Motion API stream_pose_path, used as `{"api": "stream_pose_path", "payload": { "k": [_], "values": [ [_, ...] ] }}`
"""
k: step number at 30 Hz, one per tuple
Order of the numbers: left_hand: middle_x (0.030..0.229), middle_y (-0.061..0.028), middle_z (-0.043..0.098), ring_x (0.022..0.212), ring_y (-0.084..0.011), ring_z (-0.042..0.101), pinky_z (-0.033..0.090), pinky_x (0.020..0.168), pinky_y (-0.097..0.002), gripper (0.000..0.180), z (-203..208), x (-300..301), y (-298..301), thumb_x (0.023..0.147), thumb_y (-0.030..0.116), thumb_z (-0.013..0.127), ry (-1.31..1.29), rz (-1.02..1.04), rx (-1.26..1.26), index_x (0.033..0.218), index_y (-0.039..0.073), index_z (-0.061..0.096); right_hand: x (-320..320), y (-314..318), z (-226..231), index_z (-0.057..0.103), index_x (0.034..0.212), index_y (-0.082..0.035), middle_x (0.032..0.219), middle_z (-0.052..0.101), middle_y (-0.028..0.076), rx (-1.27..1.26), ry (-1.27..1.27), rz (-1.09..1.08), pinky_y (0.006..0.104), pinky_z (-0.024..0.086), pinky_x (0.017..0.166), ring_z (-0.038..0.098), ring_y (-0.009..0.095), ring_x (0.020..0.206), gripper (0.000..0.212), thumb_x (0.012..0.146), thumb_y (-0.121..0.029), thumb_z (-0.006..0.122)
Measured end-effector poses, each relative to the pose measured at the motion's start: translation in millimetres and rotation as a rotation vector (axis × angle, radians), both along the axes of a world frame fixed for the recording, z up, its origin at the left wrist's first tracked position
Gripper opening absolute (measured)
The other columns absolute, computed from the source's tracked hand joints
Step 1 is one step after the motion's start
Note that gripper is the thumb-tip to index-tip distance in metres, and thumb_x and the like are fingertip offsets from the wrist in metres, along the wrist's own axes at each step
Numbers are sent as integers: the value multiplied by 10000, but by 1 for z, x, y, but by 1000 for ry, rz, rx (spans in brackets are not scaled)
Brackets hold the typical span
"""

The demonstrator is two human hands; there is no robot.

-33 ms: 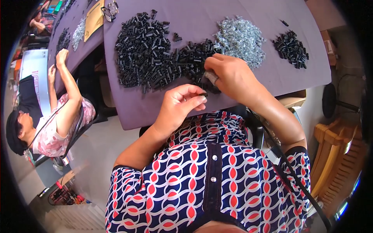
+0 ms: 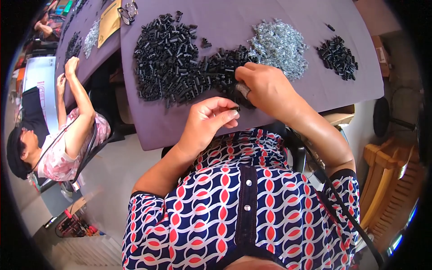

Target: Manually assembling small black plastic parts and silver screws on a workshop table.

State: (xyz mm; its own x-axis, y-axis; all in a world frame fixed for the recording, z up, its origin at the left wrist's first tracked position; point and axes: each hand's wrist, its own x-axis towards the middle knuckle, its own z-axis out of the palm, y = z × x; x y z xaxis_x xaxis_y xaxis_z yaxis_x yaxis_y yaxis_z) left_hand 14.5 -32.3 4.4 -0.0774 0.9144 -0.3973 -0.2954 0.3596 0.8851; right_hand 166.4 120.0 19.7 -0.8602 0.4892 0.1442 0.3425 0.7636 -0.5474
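Observation:
My left hand (image 2: 204, 121) pinches a small black plastic piece (image 2: 236, 108) between thumb and forefinger, near the table's front edge. Just beyond it, my right hand (image 2: 265, 85) reaches down at the right end of a large heap of small black tubular parts (image 2: 166, 58). The right fingers are curled, one of them with a pale wrap (image 2: 243, 88) round it. Their tips are hidden, so whatever they grip does not show. A pile of small clear, shiny pieces (image 2: 279, 47) lies just beyond the right hand.
A smaller pile of black parts (image 2: 337, 58) lies on the right of the purple-grey covered table (image 2: 324, 94). Eyeglasses (image 2: 128, 12) rest by a tan envelope (image 2: 109, 23). At left, a co-worker (image 2: 74, 130) sits at the adjoining table. A wooden chair (image 2: 391, 189) stands at right.
My right hand has shifted very slightly to the left at the heap's edge. The left hand keeps its pinch on the black piece in the same place.

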Motion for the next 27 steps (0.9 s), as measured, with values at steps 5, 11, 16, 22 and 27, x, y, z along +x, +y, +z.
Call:
{"api": "stream_pose_path", "payload": {
  "k": [5,11,16,22,27],
  "values": [
    [967,-127,724,800,-189,706,577,741,-298,189,0,-5,1,942,69,655,-129,41,-78,1110,-17,659,-15,-4,1,602,892,-34,847,645,132,79,-126,-12,436,559,700,679,343,833,159,755,-65,675],
    [972,-140,725,803,-205,713,583,744,-309,204,5,-6,5,935,62,654,-161,42,-112,1123,-14,634,-2,-1,8,621,932,-22,913,639,144,33,-56,18,428,558,721,673,348,869,206,734,-34,674],
    [979,-147,729,818,-220,720,587,754,-317,210,1,-1,10,938,59,646,-239,40,-89,1138,0,619,22,4,10,641,1021,-12,963,608,116,-288,133,-44,342,523,744,640,274,862,311,728,90,628],
    [987,-155,731,825,-227,725,591,758,-324,212,0,12,22,944,55,637,-276,11,-60,1148,2,618,34,-7,3,596,1039,3,1001,596,17,-977,330,-69,250,500,807,583,85,925,111,931,10,621],
    [982,-156,730,823,-227,724,592,755,-323,206,3,20,24,948,54,633,-278,0,-52,1145,-3,621,45,-4,2,595,1006,18,918,635,18,-1240,361,-36,226,511,776,615,74,867,100,914,58,595]
  ]
}}
